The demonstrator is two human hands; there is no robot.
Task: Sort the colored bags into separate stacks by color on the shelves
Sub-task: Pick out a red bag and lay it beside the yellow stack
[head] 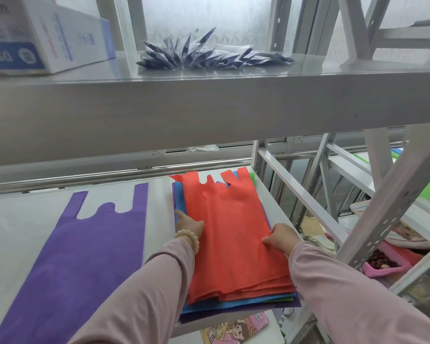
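Pink sleeves [139, 294] reach over a white shelf [18, 219] in metal racking [395, 194] before a frosted window [204, 18], with an upper shelf [209, 108] holding a carton [42, 38] and sachets [196, 55] overhanging it. A purple bag [85, 244] lies flat at left, apart from a mixed-colour stack [233, 306] at the shelf's right end. Topping it, a red bag [233, 232], handles away, is pinched at its right edge by the right hand [281, 238]; the left hand [190, 223] has its fingers hidden under the left edge, grip unclear.

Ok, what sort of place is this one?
Probably a storeroom or packing area: grey metal shelving, a printed carton and a pile of small packets on its upper level, and a mixed-colour stack of bags topped by a red bag below.
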